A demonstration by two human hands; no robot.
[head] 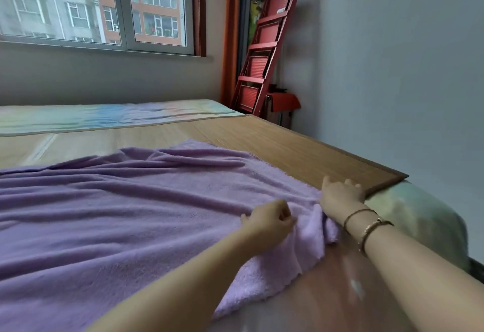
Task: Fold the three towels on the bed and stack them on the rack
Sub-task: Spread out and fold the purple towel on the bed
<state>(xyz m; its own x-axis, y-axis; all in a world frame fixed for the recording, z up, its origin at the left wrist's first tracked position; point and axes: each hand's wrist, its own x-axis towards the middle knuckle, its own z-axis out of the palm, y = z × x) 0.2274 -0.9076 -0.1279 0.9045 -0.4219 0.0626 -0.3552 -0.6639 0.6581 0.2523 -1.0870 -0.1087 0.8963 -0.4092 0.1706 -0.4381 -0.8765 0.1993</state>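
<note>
I am leaning over the bed [301, 145], and a large, fluffy lilac terry towel [131, 213] is lying spread across the woven bamboo mat that is covering the mattress, rumpled into long soft creases and reaching from the left edge of the bed toward its near right corner. My left hand [271, 219] is curling its fingers [284, 212] down into the towel close to that corner, and the thumb and fingertips are bunching a ridge of the cloth between them, so the fabric is puckering up just beside my knuckles. My right hand [340, 193] is resting at the towel's right edge, right where the cloth is meeting the bare mat near the mat's dark border; the fingers [349, 183] are lying fairly straight and spread, pressing down flat, and I cannot tell whether any of them are hooking under the hem. Two thin gold bangles [366, 223] are sitting on my right wrist. The towel's scalloped near edge is hanging down over the front edge of the bed beneath my forearms. Along the far edge of the bed a pastel rainbow-tinted sheet [104, 115] is lying flat, and beyond the far right corner a red folding metal stepladder [264, 51] is leaning against the wall beside an orange curtain [230, 30].
</note>
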